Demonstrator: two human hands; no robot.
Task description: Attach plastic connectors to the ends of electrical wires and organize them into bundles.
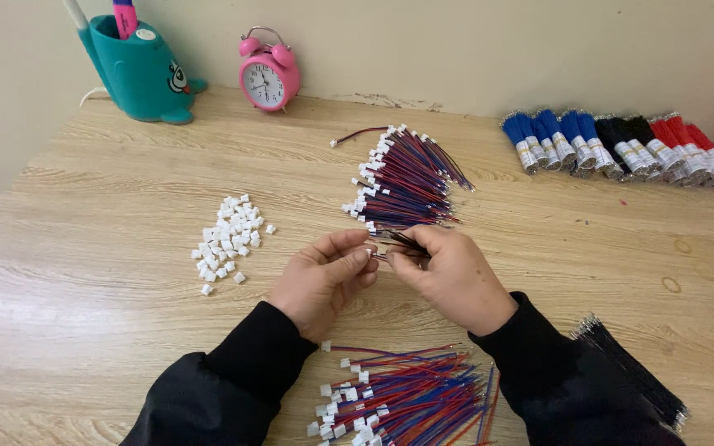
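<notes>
My left hand (321,277) and my right hand (449,277) meet at the middle of the wooden table (109,190). Between their fingertips they pinch a short wire lead with a small white connector (380,252). Just beyond the hands lies a fanned pile of red and blue wire leads with white connectors (405,182). A second pile of such leads (398,396) lies between my forearms at the near edge. Loose white connector housings (229,234) are scattered to the left of my left hand.
Bundles of blue, black and red wires (621,144) lie in a row at the far right. A bundle of black wires (638,376) sits by my right sleeve. A pink alarm clock (268,74) and a teal pen holder (138,74) stand against the wall.
</notes>
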